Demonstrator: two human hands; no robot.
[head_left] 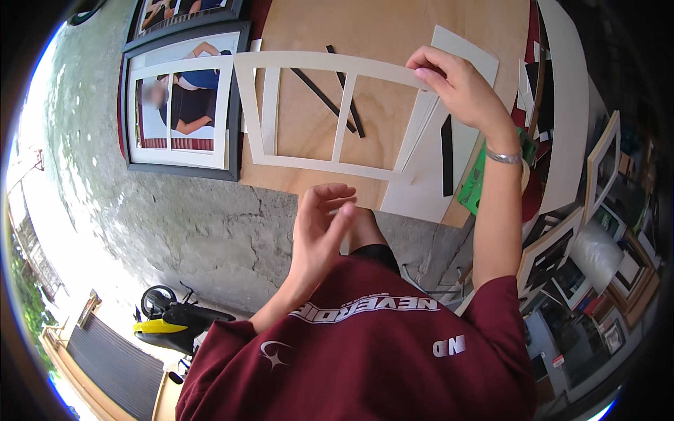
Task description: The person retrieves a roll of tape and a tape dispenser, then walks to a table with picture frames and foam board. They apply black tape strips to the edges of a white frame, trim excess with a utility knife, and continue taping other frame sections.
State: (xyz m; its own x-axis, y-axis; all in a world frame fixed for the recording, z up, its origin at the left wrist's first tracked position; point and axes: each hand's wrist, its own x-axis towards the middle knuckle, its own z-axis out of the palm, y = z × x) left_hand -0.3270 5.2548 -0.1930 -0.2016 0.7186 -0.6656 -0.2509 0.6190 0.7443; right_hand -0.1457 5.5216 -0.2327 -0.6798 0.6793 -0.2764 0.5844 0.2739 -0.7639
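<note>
A white picture mat with two window openings (316,62) is tilted up over the wooden tabletop (379,24). My right hand (456,84) pinches its far right corner between thumb and fingers. Nearer to me, just off the table's front edge, my left hand (319,224) is empty, its fingers loosely curved and the thumb apart from them. Through the mat's windows, two thin black strips (324,102) show crossing on the wood. White sheets of board (421,193) lie under and beside the mat's right end.
At the left lies a dark-framed photo (235,105) with a white two-window mat, part of another framed picture (182,21) beyond it. Another black strip (447,154) and a green object (474,179) are at the right. Frames (554,245) stack off the table; a scooter (175,323) stands lower left.
</note>
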